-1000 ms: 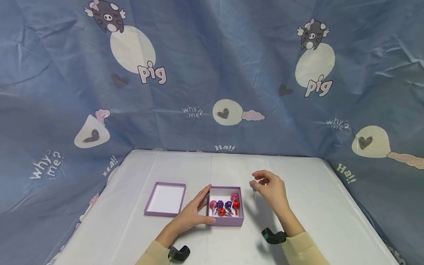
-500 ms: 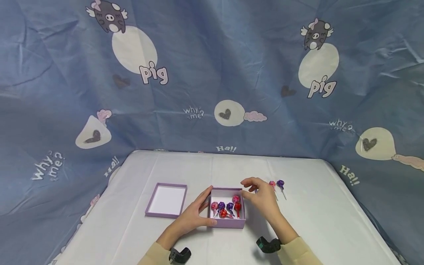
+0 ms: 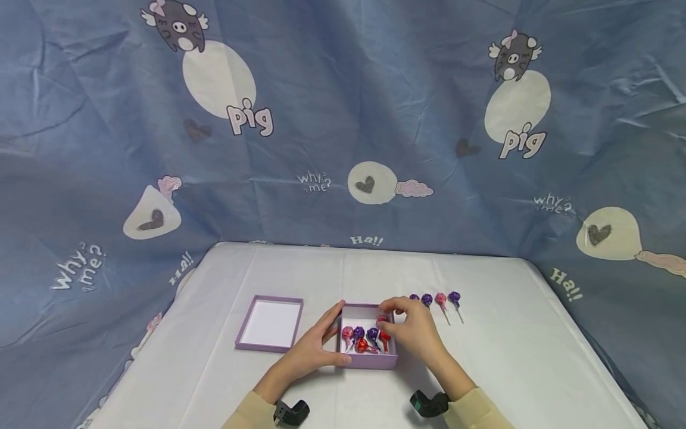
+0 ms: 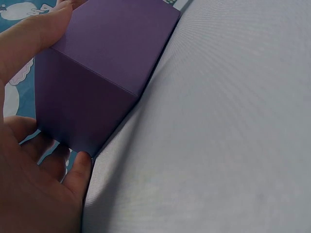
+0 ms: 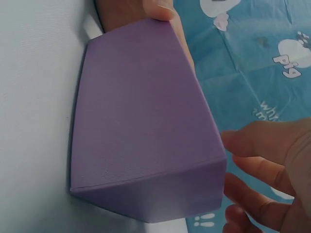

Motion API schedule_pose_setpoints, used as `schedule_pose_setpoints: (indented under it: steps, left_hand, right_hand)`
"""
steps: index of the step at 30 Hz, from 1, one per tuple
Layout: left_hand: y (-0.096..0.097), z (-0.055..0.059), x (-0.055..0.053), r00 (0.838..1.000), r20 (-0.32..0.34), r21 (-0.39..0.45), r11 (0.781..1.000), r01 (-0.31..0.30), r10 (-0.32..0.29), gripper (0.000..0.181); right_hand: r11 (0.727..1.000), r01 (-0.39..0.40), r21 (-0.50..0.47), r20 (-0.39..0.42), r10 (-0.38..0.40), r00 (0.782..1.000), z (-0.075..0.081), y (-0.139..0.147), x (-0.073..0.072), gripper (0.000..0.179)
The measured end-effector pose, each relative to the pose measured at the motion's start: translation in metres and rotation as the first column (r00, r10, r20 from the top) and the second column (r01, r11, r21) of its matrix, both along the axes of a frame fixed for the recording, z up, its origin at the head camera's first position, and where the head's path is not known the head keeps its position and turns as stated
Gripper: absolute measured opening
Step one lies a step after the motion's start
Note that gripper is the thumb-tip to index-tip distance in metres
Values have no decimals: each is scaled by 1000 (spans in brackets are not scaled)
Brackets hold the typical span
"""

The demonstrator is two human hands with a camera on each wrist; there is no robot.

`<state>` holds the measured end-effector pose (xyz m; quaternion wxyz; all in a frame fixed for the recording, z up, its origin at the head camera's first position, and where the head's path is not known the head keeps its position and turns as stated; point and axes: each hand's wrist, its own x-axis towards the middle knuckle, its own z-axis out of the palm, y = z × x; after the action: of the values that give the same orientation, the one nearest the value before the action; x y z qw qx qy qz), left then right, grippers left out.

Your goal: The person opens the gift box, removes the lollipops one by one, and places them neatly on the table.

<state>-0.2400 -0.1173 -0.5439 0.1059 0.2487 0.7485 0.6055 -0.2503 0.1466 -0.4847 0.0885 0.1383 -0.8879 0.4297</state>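
In the head view my left hand grips a small purple box by its left side, thumb at the front corner and fingers along the side. Inside lie several wrapped lollipops, among them a red lollipop and a purple lollipop. My right hand reaches over the right rim. Its thumb and index finger stand apart around a pink lollipop at the back right, partly covered by the fingers. From the right wrist, the right fingertips show at the wall's edge; the lollipops are hidden.
A shallow purple lid with a white inside lies left of the box. Behind the right hand, a row of lollipops rests on the white table, including another pink lollipop and a purple one at its right end. A blue printed cloth hangs behind.
My right hand held a lollipop over the table right of the box; it has let go and moved left over the box. That lollipop now lies in the row. The left hand stays put.
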Motion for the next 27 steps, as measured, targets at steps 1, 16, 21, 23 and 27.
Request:
schedule_pose_setpoints:
  steps: [1, 16, 21, 23, 27]
  left_hand:
    - [0, 0, 0, 1000, 0, 0, 1000, 0, 0, 113]
    - [1, 2, 1, 999, -36, 15, 1000, 8, -7, 110]
    - [1, 3, 1, 1000, -29, 9, 1000, 6, -5, 110]
    - [1, 2, 1, 1000, -30, 11, 1000, 8, -8, 111]
    - [0, 1, 0, 1000, -22, 9, 1000, 9, -9, 112]
  right_hand:
    - [1000, -8, 3, 3, 8, 1000, 0, 0, 0, 28]
    - [994, -57, 88, 11, 56, 998, -8, -4, 4, 34]
    - [991, -54, 119, 17, 53, 998, -10, -5, 4, 37]
    - [988, -60, 142, 13, 59, 998, -11, -5, 5, 38]
    - [979, -71, 190, -5, 73, 997, -13, -7, 5, 39]
